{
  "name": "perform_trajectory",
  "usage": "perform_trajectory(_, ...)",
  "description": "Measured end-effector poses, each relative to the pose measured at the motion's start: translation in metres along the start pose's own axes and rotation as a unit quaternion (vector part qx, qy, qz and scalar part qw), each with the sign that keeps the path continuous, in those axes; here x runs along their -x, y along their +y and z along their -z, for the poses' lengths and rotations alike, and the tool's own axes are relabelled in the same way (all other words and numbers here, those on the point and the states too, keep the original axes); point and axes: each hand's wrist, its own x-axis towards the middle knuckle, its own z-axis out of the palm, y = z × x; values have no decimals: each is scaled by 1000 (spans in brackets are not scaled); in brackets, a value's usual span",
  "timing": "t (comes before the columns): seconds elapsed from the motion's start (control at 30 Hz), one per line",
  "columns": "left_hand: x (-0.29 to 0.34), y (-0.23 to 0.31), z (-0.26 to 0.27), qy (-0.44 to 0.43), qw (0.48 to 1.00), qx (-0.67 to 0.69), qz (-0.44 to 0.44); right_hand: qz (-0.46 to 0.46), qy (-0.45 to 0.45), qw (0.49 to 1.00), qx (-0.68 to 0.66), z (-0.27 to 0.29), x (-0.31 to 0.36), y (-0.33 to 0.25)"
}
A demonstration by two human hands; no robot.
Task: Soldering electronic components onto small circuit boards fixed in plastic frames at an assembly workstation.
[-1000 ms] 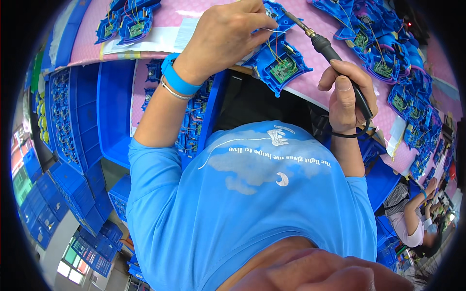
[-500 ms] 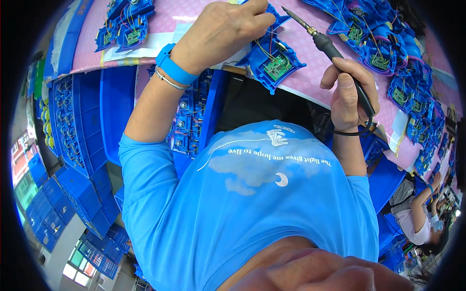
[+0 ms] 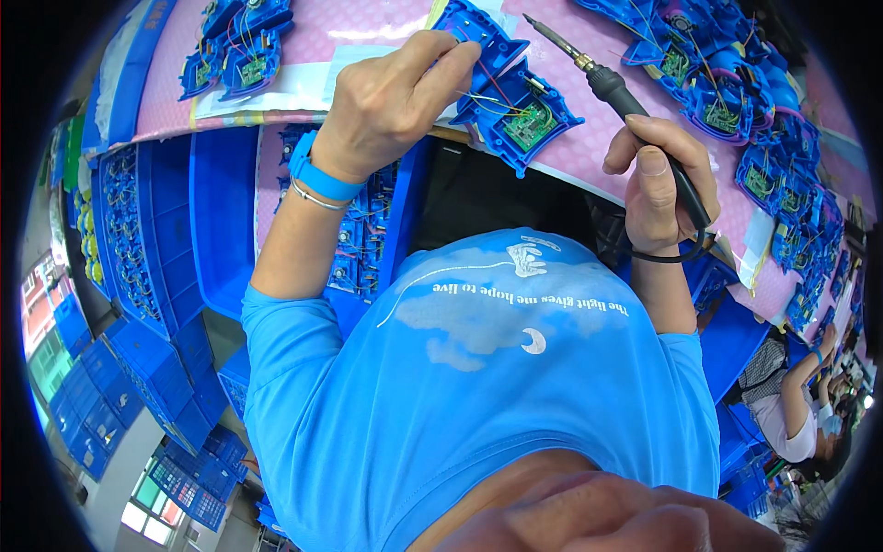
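Thumb and finger of my left hand (image 3: 391,106) are pinched over the near-left side of an opened blue plastic housing (image 3: 487,32). Thin wires (image 3: 494,85) run from the housing up to those fingertips; the tips themselves partly hide what they grip. A green circuit board (image 3: 528,124) sits in the nearer half of the housing, at the table's front edge. In my right hand (image 3: 670,179) is a soldering iron (image 3: 612,87), held like a pen by its black handle. Its metal tip points up and left, just right of the housing and apart from it.
More wired blue housings (image 3: 248,55) lie at the far left, and a long heap of them (image 3: 727,101) lines the right. White paper (image 3: 303,87) covers part of the pink tabletop (image 3: 589,138). Blue bins (image 3: 221,221) stand below at left. Another person (image 3: 786,405) sits at far right.
My left hand has come nearer and to the left, uncovering the far half of the housing. The soldering iron has shifted slightly; my right hand keeps its grip.
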Motion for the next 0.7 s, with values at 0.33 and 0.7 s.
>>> perform_trajectory(0.33,11,2,-8,44,998,15,30,12,-27,1000,-2,-9,-4,-3)
perform_trajectory(0.7,25,8,0,48,992,55,99,42,-31,998,-21,-16,-8,1)
